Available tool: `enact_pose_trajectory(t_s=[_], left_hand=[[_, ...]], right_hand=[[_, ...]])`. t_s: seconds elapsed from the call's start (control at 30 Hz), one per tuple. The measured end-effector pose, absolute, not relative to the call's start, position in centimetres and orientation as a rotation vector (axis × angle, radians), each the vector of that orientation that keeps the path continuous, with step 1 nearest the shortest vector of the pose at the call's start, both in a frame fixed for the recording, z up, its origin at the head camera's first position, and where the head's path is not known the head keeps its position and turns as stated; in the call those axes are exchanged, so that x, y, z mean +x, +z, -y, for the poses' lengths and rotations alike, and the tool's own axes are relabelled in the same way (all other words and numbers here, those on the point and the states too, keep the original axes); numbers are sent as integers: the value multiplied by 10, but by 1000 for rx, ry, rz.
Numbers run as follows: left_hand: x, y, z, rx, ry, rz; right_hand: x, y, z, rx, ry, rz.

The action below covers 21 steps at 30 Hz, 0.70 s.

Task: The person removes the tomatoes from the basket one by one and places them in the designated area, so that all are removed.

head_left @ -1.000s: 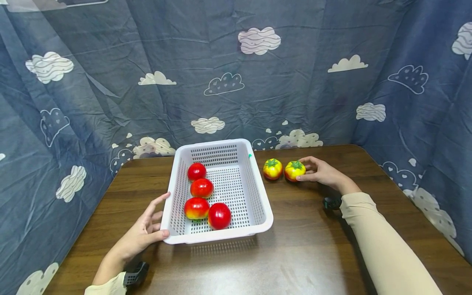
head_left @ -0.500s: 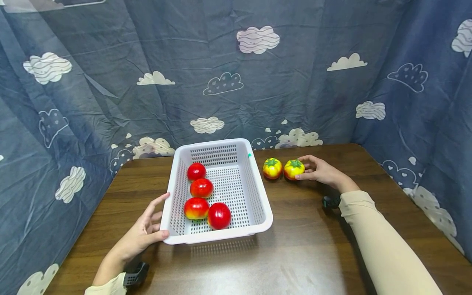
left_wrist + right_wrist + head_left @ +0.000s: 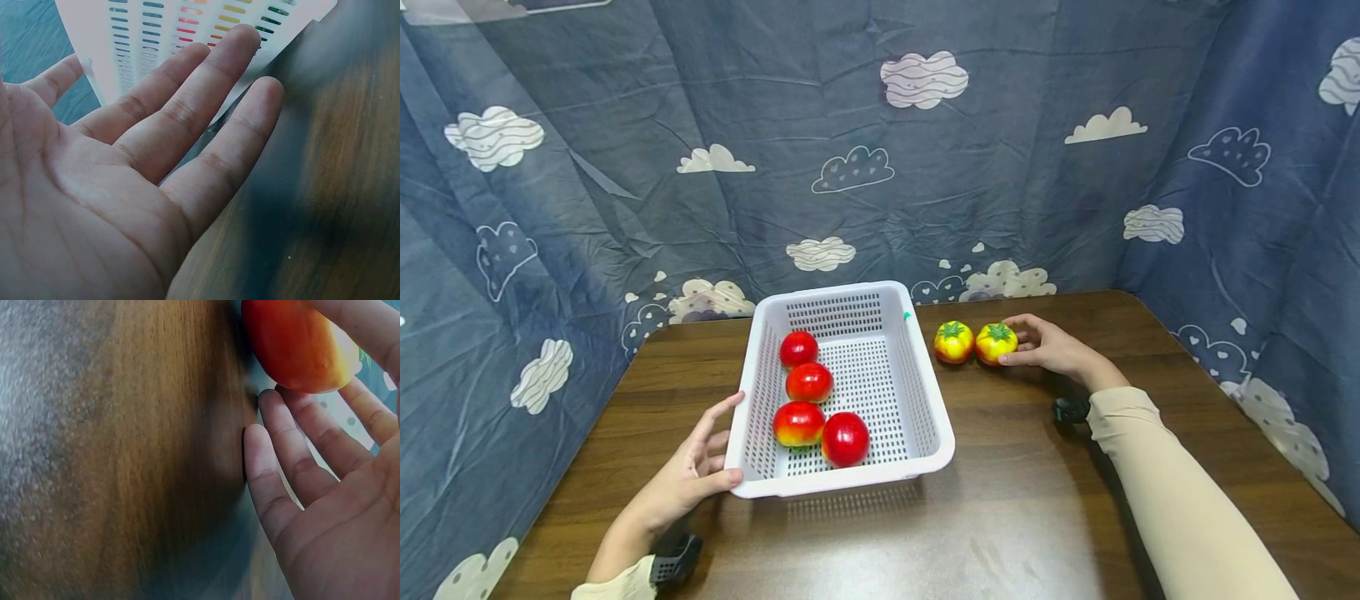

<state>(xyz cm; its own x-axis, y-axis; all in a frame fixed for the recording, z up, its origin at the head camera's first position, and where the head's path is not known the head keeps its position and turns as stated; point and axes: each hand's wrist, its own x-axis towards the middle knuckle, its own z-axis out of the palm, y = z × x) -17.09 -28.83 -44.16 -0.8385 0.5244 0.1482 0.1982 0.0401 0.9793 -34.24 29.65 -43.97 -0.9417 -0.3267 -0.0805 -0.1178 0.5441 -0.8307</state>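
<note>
Currently, right hand is half curling, thumb and index lightly pinching the outer yellow-topped fruit from its right side; remaining fingers are spreading loosely below it in the right wrist view. That fruit is sitting on the wooden table, right of the basket, green leaf pattern facing up. Inner yellow-topped fruit is lying just left of it, between it and the basket; whether the two are touching, can't tell. Left hand is staying wide, fingers spreading, gripping nothing; index tip is touching the left rim of the white basket and thumb is touching near its front-left corner. Other left fingers are extending beside the slotted wall, contact unclear. Inside the basket, four red fruits are resting on the floor: three are running down the left side, the fourth is sitting right of the nearest one. Green mark is showing on the right rim. Pale sleeves are covering both forearms, black devices are sitting at the wrists. Cloud-print curtain is hanging behind the table.
</note>
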Motion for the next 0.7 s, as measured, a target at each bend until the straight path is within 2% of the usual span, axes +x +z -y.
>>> enact_pose_trajectory(t_s=[0.7], left_hand=[[-172,-443,288,779,1914,-2021]], right_hand=[[-341,-432,-296,-330,-1340,-2537]])
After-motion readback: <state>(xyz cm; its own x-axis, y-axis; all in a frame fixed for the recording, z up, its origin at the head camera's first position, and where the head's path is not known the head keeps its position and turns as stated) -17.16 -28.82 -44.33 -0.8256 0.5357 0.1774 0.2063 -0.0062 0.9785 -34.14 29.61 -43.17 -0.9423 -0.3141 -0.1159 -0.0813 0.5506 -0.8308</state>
